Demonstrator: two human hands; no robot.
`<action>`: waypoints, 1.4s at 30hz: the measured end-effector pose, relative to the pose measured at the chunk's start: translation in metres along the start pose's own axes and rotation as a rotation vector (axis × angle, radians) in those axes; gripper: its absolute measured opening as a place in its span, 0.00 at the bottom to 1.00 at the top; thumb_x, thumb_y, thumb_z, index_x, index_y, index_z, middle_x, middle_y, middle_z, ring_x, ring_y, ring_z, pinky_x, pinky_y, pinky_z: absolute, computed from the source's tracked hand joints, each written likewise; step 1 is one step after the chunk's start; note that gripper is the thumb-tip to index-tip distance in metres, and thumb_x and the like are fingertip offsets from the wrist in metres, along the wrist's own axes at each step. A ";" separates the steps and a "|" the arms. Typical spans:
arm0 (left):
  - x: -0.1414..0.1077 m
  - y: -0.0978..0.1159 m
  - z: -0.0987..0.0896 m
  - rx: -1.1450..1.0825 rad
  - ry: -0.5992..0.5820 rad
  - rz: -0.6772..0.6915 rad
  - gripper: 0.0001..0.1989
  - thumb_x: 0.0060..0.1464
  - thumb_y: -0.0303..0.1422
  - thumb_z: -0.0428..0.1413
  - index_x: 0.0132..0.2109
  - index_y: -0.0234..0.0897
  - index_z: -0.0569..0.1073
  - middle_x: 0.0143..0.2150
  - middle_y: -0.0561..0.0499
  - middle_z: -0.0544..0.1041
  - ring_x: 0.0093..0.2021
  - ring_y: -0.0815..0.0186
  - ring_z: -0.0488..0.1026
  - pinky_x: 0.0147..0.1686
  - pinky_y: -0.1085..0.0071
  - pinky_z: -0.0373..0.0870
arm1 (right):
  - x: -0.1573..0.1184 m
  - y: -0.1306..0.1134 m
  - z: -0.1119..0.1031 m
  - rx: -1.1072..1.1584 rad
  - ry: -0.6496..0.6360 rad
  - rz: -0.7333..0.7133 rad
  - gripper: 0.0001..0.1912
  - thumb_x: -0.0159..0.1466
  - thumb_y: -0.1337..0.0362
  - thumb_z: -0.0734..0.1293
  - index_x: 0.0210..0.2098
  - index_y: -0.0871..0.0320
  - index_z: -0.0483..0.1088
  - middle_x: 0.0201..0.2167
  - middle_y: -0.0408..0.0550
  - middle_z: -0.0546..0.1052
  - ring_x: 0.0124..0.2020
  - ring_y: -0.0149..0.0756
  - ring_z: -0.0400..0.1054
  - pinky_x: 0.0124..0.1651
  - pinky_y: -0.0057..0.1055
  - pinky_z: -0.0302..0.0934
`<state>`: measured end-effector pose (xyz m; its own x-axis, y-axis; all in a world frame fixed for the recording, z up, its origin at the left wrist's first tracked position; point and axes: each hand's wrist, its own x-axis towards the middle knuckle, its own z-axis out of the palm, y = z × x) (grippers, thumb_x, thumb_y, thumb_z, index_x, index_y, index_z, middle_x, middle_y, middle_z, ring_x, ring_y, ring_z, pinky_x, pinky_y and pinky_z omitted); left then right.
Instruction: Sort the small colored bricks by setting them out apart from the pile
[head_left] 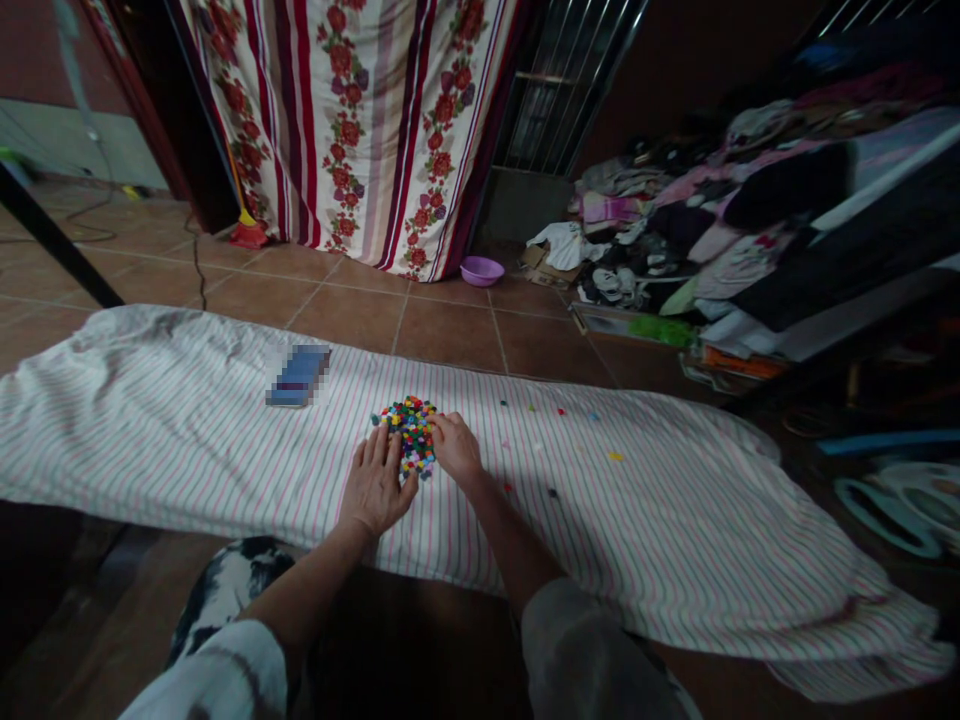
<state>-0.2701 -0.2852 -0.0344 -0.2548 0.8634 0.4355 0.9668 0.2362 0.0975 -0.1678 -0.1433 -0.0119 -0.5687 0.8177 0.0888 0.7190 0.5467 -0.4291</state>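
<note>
A heap of small multicoloured pieces (414, 425), too small to tell their exact kind, lies on a striped cloth (225, 440). My left hand (375, 485) rests flat at the heap's left side, fingers stretched out and touching its edge. At the right side, my right hand (456, 447) has its fingers bent together with the tips at the pieces; whatever they pinch is hidden. Several single pieces lie spread out on the cloth to the right, among them a yellow piece (616, 456), a dark piece (553, 493) and a red piece (560, 411).
A blurred-out flat blue object (300, 376) lies on the cloth at left. Beyond are a tiled floor (442, 325), a floral curtain (360, 130), a purple basin (481, 270) and a red broom (248, 231). Clothes (675, 215) are heaped at right.
</note>
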 end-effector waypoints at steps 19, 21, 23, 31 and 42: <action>0.002 0.001 -0.003 -0.016 -0.058 -0.016 0.31 0.60 0.43 0.48 0.64 0.24 0.63 0.67 0.31 0.60 0.68 0.46 0.57 0.63 0.52 0.58 | 0.013 0.003 0.013 0.200 0.174 -0.057 0.10 0.64 0.67 0.63 0.41 0.55 0.76 0.38 0.47 0.75 0.35 0.32 0.70 0.42 0.28 0.63; 0.002 0.000 -0.003 -0.015 -0.058 -0.013 0.32 0.60 0.43 0.48 0.64 0.24 0.63 0.67 0.30 0.60 0.68 0.46 0.57 0.63 0.52 0.58 | 0.009 0.004 0.010 0.249 0.227 -0.055 0.11 0.63 0.68 0.62 0.41 0.54 0.75 0.38 0.46 0.76 0.35 0.32 0.70 0.43 0.29 0.64; 0.001 0.000 -0.002 -0.015 -0.056 -0.013 0.32 0.60 0.43 0.48 0.64 0.24 0.63 0.67 0.30 0.60 0.68 0.46 0.58 0.63 0.52 0.58 | 0.004 0.004 0.008 0.292 0.265 -0.049 0.11 0.63 0.68 0.62 0.40 0.54 0.75 0.37 0.46 0.76 0.35 0.33 0.70 0.44 0.30 0.64; 0.000 -0.002 -0.001 -0.021 -0.053 -0.012 0.32 0.60 0.44 0.47 0.64 0.24 0.63 0.67 0.30 0.60 0.67 0.46 0.58 0.62 0.51 0.59 | -0.028 0.008 0.014 0.463 0.338 -0.022 0.11 0.62 0.64 0.60 0.40 0.55 0.72 0.38 0.46 0.79 0.35 0.34 0.74 0.43 0.31 0.68; 0.000 -0.003 -0.001 -0.027 -0.023 0.005 0.32 0.60 0.44 0.47 0.63 0.24 0.63 0.67 0.29 0.61 0.67 0.46 0.59 0.62 0.52 0.59 | -0.068 0.016 0.021 0.351 0.398 0.030 0.14 0.64 0.67 0.57 0.42 0.57 0.73 0.37 0.51 0.79 0.37 0.37 0.73 0.44 0.32 0.67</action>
<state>-0.2729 -0.2859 -0.0338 -0.2498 0.8746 0.4156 0.9682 0.2196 0.1198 -0.1262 -0.1944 -0.0435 -0.3051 0.8745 0.3771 0.5168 0.4846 -0.7057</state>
